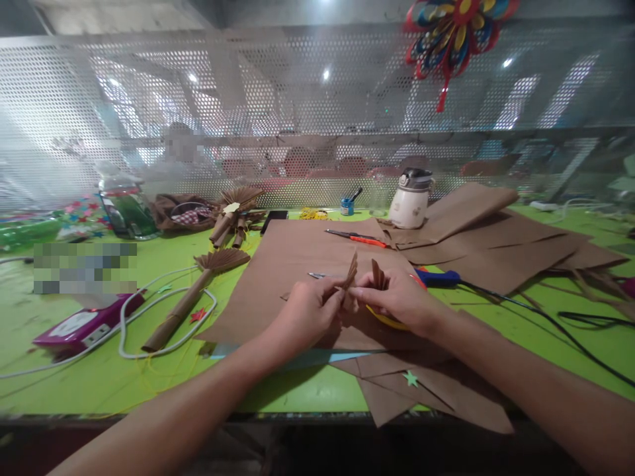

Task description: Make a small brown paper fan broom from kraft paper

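Note:
Over a large sheet of brown paper [288, 251], both my hands meet with their fingers pinched. My left hand [312, 307] is closed on a small pleated piece of brown paper [351, 271], whose folds stand up above the fingers. Close beside it, my right hand [399, 297] pinches pleated brown paper [378, 274] too; whether the two parts join is hidden by the fingers. A pointed metal blade [317, 275] lies behind my left hand. Under my right hand shows a yellow curved rim [387, 318]. Farther back on the sheet lie orange-handled scissors [360, 238].
A blue corded tool [439, 277] lies right of my right hand. Brown paper sheets [486, 238] and a cream jug [411, 201] stand behind. On the left are a paper fan with rolled handle [178, 307], a purple power strip [89, 327], a white cable [126, 330] and a green bottle [126, 208].

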Demonstrator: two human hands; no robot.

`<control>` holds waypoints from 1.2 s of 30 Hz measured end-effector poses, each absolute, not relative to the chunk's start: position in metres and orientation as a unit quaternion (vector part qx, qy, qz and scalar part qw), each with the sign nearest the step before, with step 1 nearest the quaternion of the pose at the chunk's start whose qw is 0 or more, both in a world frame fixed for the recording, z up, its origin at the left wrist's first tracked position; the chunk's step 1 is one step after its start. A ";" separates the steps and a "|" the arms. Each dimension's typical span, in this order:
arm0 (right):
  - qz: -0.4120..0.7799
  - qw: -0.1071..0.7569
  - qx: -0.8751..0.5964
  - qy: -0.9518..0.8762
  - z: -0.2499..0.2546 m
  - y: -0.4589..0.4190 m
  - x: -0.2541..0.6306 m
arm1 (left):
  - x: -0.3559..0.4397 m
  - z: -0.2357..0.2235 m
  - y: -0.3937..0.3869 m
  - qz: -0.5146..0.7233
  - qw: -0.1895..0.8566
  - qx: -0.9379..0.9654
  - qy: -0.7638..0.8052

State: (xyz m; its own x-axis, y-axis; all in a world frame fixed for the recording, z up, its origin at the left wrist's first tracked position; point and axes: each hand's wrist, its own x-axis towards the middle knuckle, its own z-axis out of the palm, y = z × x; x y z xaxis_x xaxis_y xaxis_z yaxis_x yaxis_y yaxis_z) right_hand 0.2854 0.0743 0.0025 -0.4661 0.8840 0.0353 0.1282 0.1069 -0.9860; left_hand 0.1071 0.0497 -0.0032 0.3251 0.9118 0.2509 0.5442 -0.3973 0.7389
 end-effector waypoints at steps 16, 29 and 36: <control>0.508 0.366 -0.387 -0.677 -0.003 0.077 0.285 | 0.109 -0.008 0.049 0.348 0.366 0.742 0.440; 0.571 0.391 -0.334 -0.640 0.000 0.079 0.287 | 0.109 -0.011 0.051 0.361 0.386 0.733 0.428; 0.589 0.419 -0.282 -0.630 0.000 0.079 0.289 | 0.114 -0.001 0.047 0.379 0.491 0.668 0.411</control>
State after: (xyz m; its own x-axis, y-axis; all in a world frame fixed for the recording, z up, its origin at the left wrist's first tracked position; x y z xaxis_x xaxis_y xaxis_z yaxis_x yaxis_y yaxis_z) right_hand 0.2888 0.0791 0.0003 -0.4896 0.8496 0.1962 -0.1384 0.1464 -0.9795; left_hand 0.1137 0.0474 -0.0010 0.3756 0.9211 0.1027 0.1762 -0.1798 0.9678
